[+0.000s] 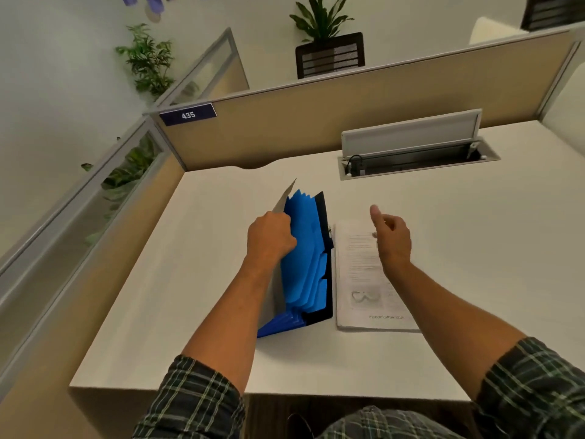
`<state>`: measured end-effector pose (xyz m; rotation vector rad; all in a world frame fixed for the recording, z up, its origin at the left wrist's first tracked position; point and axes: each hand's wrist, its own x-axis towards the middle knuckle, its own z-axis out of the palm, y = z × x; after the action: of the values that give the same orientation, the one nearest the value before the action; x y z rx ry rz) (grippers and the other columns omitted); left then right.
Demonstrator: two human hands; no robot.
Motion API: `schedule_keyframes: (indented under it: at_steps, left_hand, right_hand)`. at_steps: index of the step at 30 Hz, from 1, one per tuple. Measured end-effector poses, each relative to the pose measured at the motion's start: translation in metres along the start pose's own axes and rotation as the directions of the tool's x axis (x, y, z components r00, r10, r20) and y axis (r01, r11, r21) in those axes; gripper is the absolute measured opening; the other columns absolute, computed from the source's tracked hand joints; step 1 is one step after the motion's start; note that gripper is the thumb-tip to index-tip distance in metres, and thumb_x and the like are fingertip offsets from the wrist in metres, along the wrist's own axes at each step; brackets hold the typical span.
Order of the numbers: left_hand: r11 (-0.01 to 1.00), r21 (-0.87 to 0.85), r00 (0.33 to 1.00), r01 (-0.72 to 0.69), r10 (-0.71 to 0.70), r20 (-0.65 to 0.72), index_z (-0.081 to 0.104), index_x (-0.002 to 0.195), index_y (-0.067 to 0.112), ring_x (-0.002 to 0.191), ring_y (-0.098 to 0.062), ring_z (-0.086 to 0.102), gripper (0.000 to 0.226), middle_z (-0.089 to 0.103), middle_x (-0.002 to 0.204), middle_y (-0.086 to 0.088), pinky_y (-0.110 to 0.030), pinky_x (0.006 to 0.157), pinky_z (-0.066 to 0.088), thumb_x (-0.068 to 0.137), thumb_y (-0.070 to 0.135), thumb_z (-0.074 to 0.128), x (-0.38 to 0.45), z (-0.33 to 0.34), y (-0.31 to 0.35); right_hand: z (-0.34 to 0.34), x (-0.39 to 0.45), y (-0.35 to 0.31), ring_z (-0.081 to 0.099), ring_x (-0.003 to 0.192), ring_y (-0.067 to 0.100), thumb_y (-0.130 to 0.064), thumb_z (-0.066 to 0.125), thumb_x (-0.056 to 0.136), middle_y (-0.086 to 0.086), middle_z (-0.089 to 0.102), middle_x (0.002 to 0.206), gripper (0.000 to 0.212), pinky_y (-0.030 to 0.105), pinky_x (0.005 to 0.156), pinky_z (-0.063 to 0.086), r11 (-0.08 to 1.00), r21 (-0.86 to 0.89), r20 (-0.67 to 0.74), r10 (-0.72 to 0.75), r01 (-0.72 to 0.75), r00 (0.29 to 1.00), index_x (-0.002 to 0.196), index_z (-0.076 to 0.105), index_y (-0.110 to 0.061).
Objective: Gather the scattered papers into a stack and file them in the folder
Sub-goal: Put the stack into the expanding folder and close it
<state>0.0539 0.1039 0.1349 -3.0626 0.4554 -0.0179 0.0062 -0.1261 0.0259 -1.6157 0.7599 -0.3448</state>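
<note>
Papers (pixel 364 280) lay stacked just right of the blue folder (pixel 308 264) mid-desk (pixel 158 312), bare tabletop all around. Left hand (pixel 270 236) gripped the folder's grey flap; right hand (pixel 391 236) hovered, fingers loosely curled.

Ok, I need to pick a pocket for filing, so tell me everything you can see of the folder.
The folder is a blue expanding file with stepped tabbed dividers, a black back cover and a grey front flap. It stands open on the desk, just left of the paper stack. The left hand grips the flap, pulling it open.
</note>
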Motion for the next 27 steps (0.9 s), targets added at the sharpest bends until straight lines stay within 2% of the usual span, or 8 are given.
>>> schedule_keyframes:
  at_steps: [1,3,6,10,13,16,22,27]
  left_hand:
    - [1.000,-0.009,1.000,0.003,-0.003,0.005,0.060,0.095,0.015,0.071,-0.021,0.055,0.005,0.065,0.090,-0.006,-0.029,0.065,0.048,0.091,0.019,0.060,0.001,0.000,0.002]
    - [0.999,-0.032,1.000,0.008,-0.008,0.014,0.057,0.090,0.016,0.068,-0.020,0.054,0.005,0.060,0.084,-0.004,-0.029,0.064,0.047,0.089,0.018,0.061,0.002,0.002,0.004]
    - [0.997,-0.074,1.000,0.004,-0.003,0.015,0.050,0.080,0.016,0.061,-0.016,0.046,0.011,0.050,0.074,0.000,-0.027,0.056,0.039,0.085,0.014,0.059,0.004,0.004,0.006]
    - [0.995,-0.096,1.000,-0.001,0.004,0.029,0.052,0.081,0.015,0.064,-0.018,0.049,0.007,0.057,0.081,-0.004,-0.028,0.057,0.039,0.084,0.013,0.058,0.003,0.004,0.008]
    - [0.994,-0.107,1.000,0.000,0.004,0.031,0.062,0.094,0.014,0.068,-0.018,0.053,0.010,0.067,0.096,-0.009,-0.029,0.061,0.044,0.085,0.014,0.058,0.003,0.005,0.007]
    - [0.993,-0.120,0.999,0.004,0.000,0.032,0.067,0.117,0.013,0.076,-0.021,0.056,0.031,0.069,0.105,-0.009,-0.030,0.067,0.047,0.087,0.015,0.059,0.004,0.006,0.004]
    - [0.984,-0.175,0.999,0.037,-0.034,0.020,0.065,0.128,0.012,0.092,-0.027,0.066,0.042,0.070,0.116,-0.010,-0.031,0.075,0.051,0.087,0.013,0.059,0.003,0.005,-0.005]
    - [0.979,-0.201,0.999,0.045,-0.046,0.004,0.065,0.130,0.013,0.097,-0.028,0.068,0.041,0.070,0.120,-0.010,-0.029,0.074,0.045,0.089,0.015,0.059,0.003,0.004,-0.010]
  right_hand:
    - [-0.008,0.004,0.007,0.062,0.120,0.027,-0.066,0.069,0.084,0.006,0.062,0.132,0.072,0.045,0.101,0.049,0.979,-0.203,-0.084,0.012,-0.029,0.996,0.134,0.056,-0.015]
    - [-0.025,0.006,0.018,0.050,0.132,0.037,-0.061,0.080,0.074,0.016,0.052,0.144,0.094,0.051,0.109,0.040,0.817,-0.555,-0.187,0.063,-0.158,0.980,0.143,0.046,-0.007]
    - [-0.039,0.000,0.028,0.039,0.142,0.040,-0.068,0.083,0.067,0.023,0.038,0.155,0.122,0.052,0.114,0.034,0.591,-0.767,-0.179,0.176,-0.249,0.968,0.153,0.028,0.000]
    - [-0.041,-0.006,0.039,0.038,0.141,0.038,-0.065,0.086,0.065,0.022,0.038,0.154,0.131,0.052,0.112,0.036,0.530,-0.808,-0.177,0.196,-0.256,0.964,0.155,0.021,0.005]
    - [-0.037,-0.003,0.036,0.045,0.135,0.038,-0.058,0.088,0.066,0.022,0.045,0.147,0.119,0.049,0.109,0.040,0.531,-0.808,-0.191,0.172,-0.255,0.966,0.150,0.031,0.005]
    - [-0.035,0.000,0.034,0.050,0.129,0.037,-0.053,0.090,0.066,0.021,0.051,0.138,0.098,0.045,0.107,0.043,0.562,-0.787,-0.180,0.185,-0.254,0.966,0.137,0.047,-0.001]
    - [-0.044,0.013,0.037,0.047,0.133,0.039,-0.044,0.098,0.061,0.023,0.050,0.141,0.103,0.047,0.111,0.042,0.668,-0.658,-0.169,0.319,-0.348,0.933,0.136,0.044,0.002]
    - [-0.050,0.019,0.036,0.048,0.129,0.039,-0.035,0.099,0.061,0.021,0.053,0.136,0.083,0.047,0.105,0.044,0.711,-0.591,-0.141,0.375,-0.382,0.916,0.125,0.058,-0.002]
